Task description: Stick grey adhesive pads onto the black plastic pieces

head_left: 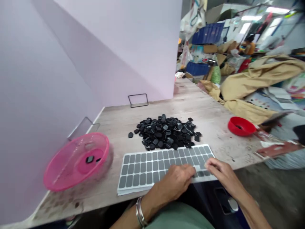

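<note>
A white sheet of grey rounded-rectangle stickers [149, 165] lies at the table's front edge, apparently on a stack of others. My left hand [178, 178] rests over its lower right part, fingers curled and closed near the front edge; what they hold is hidden. My right hand [220, 171] is at the sheet's right end, thumb and fingertips pinched together, and anything in them is too blurred to name. A pale strip shows on the sheet between my hands. Just behind the sheet is a heap of small black plastic pieces [164, 132].
At left a pink basin [58, 179] holds a few black pieces. A red bowl [241, 126] sits near the table's right edge. A wire stand [138, 105] is by the lilac partition [133, 47]. Tan cloths [264, 79] and a seated person are beyond, at right.
</note>
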### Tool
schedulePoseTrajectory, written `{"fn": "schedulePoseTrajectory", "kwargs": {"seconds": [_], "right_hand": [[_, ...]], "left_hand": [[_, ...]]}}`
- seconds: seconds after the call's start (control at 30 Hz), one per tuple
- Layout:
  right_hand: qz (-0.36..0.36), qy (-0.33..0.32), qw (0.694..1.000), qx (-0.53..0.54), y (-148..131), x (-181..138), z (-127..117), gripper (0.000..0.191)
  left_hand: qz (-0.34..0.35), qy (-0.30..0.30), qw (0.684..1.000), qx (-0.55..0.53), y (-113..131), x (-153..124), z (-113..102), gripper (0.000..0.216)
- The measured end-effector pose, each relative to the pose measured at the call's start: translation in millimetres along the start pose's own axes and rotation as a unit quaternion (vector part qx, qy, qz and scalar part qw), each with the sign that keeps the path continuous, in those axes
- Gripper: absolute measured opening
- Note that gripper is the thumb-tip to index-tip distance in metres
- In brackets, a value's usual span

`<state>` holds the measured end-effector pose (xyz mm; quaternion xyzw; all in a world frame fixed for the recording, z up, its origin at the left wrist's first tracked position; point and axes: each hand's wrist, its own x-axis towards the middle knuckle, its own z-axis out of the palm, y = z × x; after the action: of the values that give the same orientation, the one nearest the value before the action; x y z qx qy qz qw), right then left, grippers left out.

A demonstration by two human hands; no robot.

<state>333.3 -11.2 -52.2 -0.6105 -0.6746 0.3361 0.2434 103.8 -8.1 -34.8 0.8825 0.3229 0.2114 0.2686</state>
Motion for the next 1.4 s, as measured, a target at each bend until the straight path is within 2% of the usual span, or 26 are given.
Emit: {"fn": "schedulePoseTrajectory", "kwargs": {"seconds": [0.07,0.13,0.2,0.23,0.27,0.33,0.4,0.47,0.57,0.6,0.73,0.9,1.0,1.07,1.1,1.13,1.2,1.27,1.3,1.4], "right_hand": [[0.046,0.032,0.996,0.066,6,-4,-3,0.026],[0.094,0.058,0.988,0.106,12,-9,-4,0.027],[0.130,0.058,0.980,0.140,17,-14,-2,0.032],[0.141,0.053,0.976,0.154,20,-16,0,0.035],[0.147,0.047,0.974,0.166,23,-17,2,0.037],[0.150,0.045,0.972,0.176,28,-17,7,0.039],[0.150,0.046,0.972,0.176,31,-15,13,0.041],[0.146,0.050,0.973,0.171,32,-14,18,0.042],[0.140,0.062,0.975,0.159,30,-14,21,0.044],[0.140,0.060,0.976,0.156,29,-15,21,0.044],[0.152,0.026,0.977,0.151,25,-19,16,0.044],[0.132,0.048,0.978,0.157,14,-30,11,0.034],[0.122,0.032,0.974,0.190,4,-32,15,0.031],[0.120,0.019,0.963,0.239,-6,-30,20,0.033],[0.117,0.014,0.956,0.269,-12,-29,23,0.035],[0.109,-0.002,0.948,0.298,-19,-28,27,0.036],[0.082,-0.055,0.934,0.343,-34,-26,33,0.040],[0.049,-0.106,0.926,0.359,-47,-25,39,0.044],[0.035,-0.123,0.926,0.356,-52,-25,41,0.045],[0.024,-0.135,0.934,0.330,-56,-28,46,0.046]], "left_hand": [[-0.064,0.079,0.994,0.037,-7,-17,-32,0.024],[-0.158,0.175,0.965,0.112,-16,-40,-72,0.026],[-0.273,0.255,0.901,0.222,-29,-67,-114,0.026],[-0.345,0.274,0.852,0.284,-36,-80,-133,0.027],[-0.411,0.264,0.805,0.336,-43,-92,-149,0.028],[-0.471,0.206,0.750,0.417,-56,-109,-170,0.031],[-0.480,0.168,0.730,0.456,-67,-115,-176,0.032],[-0.455,0.164,0.754,0.445,-77,-109,-169,0.032],[-0.405,0.158,0.822,0.367,-93,-82,-147,0.030],[-0.400,0.149,0.836,0.344,-100,-72,-139,0.029],[-0.429,0.132,0.840,0.306,-129,-42,-115,0.027],[-0.440,0.148,0.848,0.257,-153,-42,-117,0.025],[-0.433,0.156,0.866,0.197,-144,-43,-120,0.023],[-0.421,0.162,0.889,0.082,-122,-40,-112,0.025],[-0.412,0.165,0.896,-0.034,-107,-37,-104,0.026],[-0.393,0.152,0.890,-0.172,-91,-33,-93,0.026],[-0.369,0.069,0.848,-0.374,-58,-24,-66,0.028],[-0.349,0.008,0.802,-0.485,-33,-14,-38,0.031],[-0.340,-0.003,0.779,-0.527,-25,-9,-25,0.032],[-0.344,0.009,0.724,-0.598,-15,3,-1,0.033]]}}
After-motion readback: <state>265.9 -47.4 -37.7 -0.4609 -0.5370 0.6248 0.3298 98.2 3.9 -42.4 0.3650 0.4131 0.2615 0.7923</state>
